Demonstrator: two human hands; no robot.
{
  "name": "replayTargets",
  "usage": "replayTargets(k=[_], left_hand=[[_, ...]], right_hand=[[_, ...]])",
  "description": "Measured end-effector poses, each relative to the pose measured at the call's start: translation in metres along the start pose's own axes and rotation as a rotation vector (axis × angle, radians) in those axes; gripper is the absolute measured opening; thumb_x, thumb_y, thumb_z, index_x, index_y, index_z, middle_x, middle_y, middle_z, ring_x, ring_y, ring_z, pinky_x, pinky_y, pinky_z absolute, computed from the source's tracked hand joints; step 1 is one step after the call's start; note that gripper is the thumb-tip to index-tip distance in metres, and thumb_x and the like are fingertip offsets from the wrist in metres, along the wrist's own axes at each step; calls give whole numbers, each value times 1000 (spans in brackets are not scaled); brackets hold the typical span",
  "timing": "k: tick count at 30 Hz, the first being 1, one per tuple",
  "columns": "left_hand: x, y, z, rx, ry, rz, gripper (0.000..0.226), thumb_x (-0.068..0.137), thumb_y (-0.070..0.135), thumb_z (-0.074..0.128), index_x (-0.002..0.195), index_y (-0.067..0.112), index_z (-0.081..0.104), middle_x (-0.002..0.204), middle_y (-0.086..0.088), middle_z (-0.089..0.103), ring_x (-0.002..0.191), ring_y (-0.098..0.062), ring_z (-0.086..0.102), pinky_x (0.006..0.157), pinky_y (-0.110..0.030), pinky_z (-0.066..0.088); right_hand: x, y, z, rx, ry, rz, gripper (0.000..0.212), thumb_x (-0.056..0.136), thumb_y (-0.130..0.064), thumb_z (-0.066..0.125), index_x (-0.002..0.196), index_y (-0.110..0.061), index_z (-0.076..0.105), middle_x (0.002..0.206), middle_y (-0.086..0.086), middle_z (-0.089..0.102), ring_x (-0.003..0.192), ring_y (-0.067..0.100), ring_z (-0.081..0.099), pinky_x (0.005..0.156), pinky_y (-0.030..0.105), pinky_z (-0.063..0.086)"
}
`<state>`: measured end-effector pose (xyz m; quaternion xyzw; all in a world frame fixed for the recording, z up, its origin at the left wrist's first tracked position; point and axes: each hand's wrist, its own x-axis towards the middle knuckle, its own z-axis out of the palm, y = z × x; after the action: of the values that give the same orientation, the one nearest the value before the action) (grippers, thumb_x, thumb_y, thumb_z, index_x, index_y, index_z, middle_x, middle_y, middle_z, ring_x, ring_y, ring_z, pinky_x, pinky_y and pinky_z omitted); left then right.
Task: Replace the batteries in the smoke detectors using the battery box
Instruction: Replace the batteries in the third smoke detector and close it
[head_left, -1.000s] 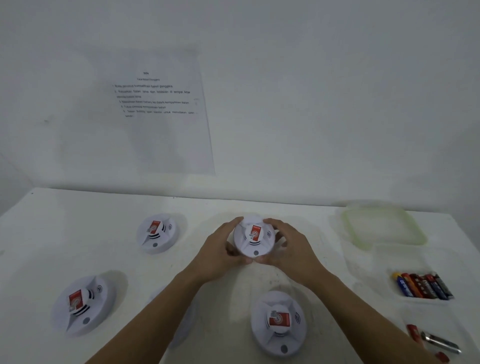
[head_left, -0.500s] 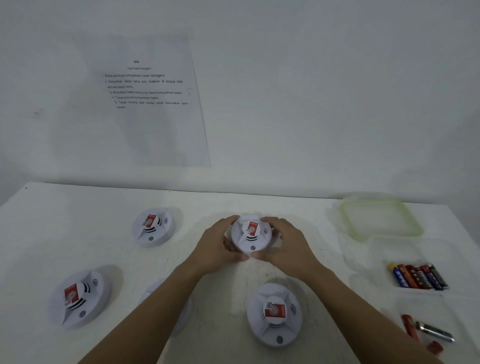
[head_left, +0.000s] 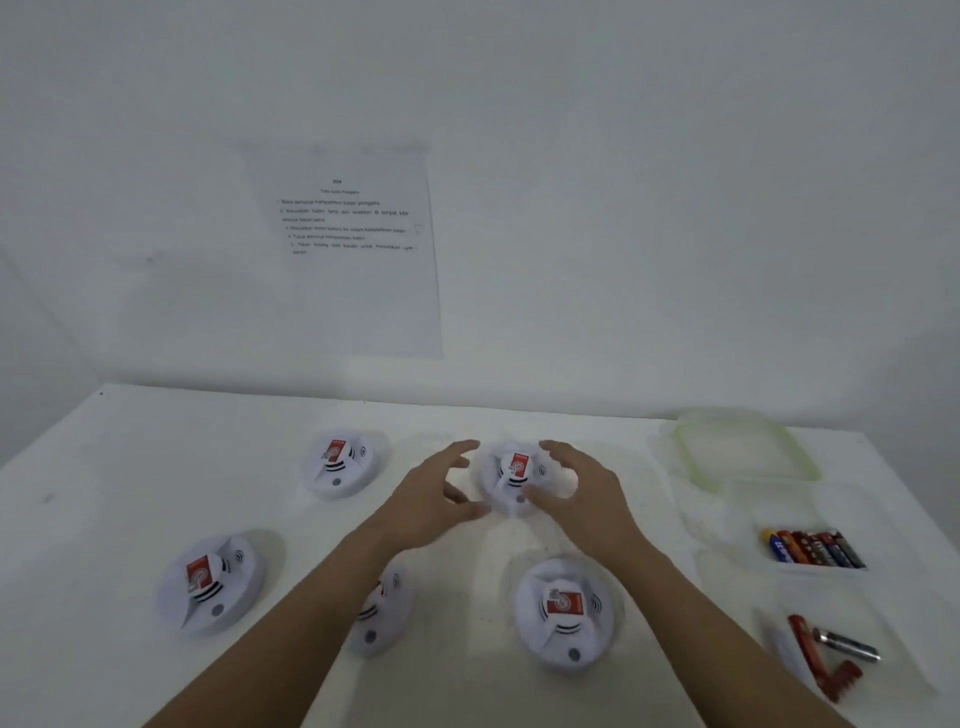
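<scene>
1. Item under work: the centre smoke detector (head_left: 511, 480) lies face up on the table (head_left: 104, 493), in its back-middle area. The red label faces up on the raised hub.
2. Handling, as judged: a moulded plastic disc, likely light, stiff and smooth-skinned. It could skate on the table top under a one-sided push. Best held at the outer rim on opposite sides, not by the raised hub. No battery cover shows on this face, so it is presumably underneath and the unit will need turning over.
3. Left grip (head_left: 439, 499): a bare hand just left of the detector, fingers spread and loosely curved, enclosing nothing. Motion blur prevents confirming whether the thumb touches the rim.
4. Right grip (head_left: 576, 488): a bare hand just right of the detector, likewise spread and holding nothing. Contact also cannot be confirmed.
5. Other units: back-left detector (head_left: 340, 462), front-left detector (head_left: 210, 582) and front-centre detector (head_left: 563, 613), all face up and well apart. A fifth detector (head_left: 379, 608) is partly hidden under the left forearm.
6. Supplies, right side: the clear battery box (head_left: 753, 514) holds a row of batteries (head_left: 813, 548). Its green-rimmed lid (head_left: 687, 460) lies behind it. Loose cells (head_left: 847, 645) lie nearer the front.
7. A printed sheet (head_left: 358, 249) is fixed to the wall; its text is illegible.
</scene>
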<state>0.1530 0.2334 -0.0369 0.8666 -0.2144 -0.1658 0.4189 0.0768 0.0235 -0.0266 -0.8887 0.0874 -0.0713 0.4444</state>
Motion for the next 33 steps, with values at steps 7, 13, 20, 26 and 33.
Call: replayTargets(k=[7,13,20,26,33], left_hand=[[-85,10,-64,-159,278,43,25,88,37,73,110,43,64,100,8,69,82,-10,68,74,-23,54],[-137,-26,-59,11,275,-75,32,90,45,66,120,42,56,114,12,62,104,0,58,90,-27,49],[-159,-54,-31,57,123,-35,52,82,56,72,126,53,44,125,29,54,121,-4,52,101,-35,48],[-150,-64,-24,215,133,-28,79,70,71,72,137,45,38,129,20,52,121,-9,48,102,-36,45],[-144,-58,-23,363,85,-29,78,81,57,70,147,51,29,129,8,42,116,-20,40,103,-35,40]], right_hand=[[-44,-62,15,314,205,-138,18,89,-16,74,102,-26,68,84,-9,72,81,5,66,71,12,49],[-77,-80,47,360,13,-93,24,91,-13,71,109,-28,65,92,-7,70,85,4,66,72,16,53],[-92,-59,92,67,-344,-78,75,79,-16,80,143,-26,43,122,-18,54,107,3,55,78,9,46],[-92,-44,119,-60,-355,-110,78,73,-22,84,142,-21,47,129,-7,56,115,14,51,90,20,40],[-90,-36,131,40,-227,-124,67,74,-18,86,134,-20,57,123,-6,62,108,12,56,90,20,44]])
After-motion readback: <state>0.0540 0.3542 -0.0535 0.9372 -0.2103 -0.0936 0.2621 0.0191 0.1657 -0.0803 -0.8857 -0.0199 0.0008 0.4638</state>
